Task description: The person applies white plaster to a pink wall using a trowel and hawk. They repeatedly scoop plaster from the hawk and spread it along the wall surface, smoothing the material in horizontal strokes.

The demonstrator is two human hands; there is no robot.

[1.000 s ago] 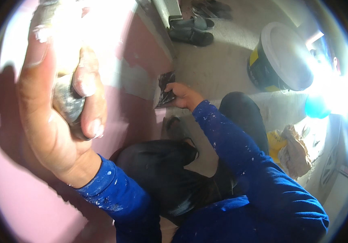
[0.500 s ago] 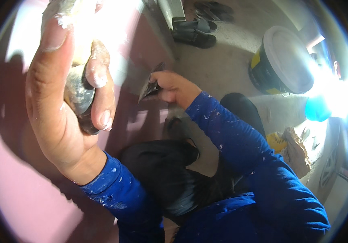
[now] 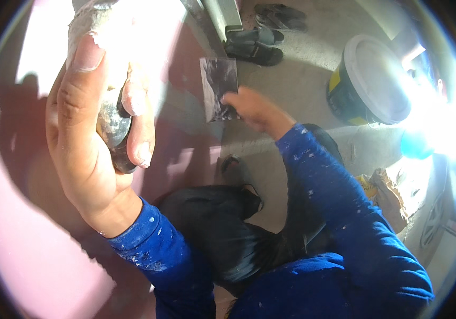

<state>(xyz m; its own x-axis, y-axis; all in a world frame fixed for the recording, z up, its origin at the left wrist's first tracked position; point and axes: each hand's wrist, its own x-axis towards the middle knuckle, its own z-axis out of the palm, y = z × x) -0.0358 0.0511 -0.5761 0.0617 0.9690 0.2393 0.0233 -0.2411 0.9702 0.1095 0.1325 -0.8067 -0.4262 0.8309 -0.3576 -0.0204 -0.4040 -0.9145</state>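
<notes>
My left hand [image 3: 92, 138] is raised close to the camera at the left, its fingers round the dark, rounded handle of a putty tool [image 3: 112, 119]. Whitish paste clings to the tool's upper part and to my fingertips; the tool's top is washed out by glare. My right hand [image 3: 254, 109], slightly blurred, grips a flat rectangular scraper [image 3: 212, 87] smeared with dark and white marks, held in front of the pink wall [image 3: 10, 202]. Both blue sleeves are flecked with white.
Dark slides [image 3: 254, 45] and flip-flops [image 3: 278, 16] lie at the back. A lidded dark bucket [image 3: 339, 98] stands at right, near a blue round object [image 3: 416, 143], a crumpled paper bag [image 3: 390, 196] and a bright glare. My bent legs [image 3: 201, 223] are below.
My right hand swung left, the scraper turning edge-on, and has now moved right and up with the blade facing the camera. My left hand has shifted slightly right, still holding the tool.
</notes>
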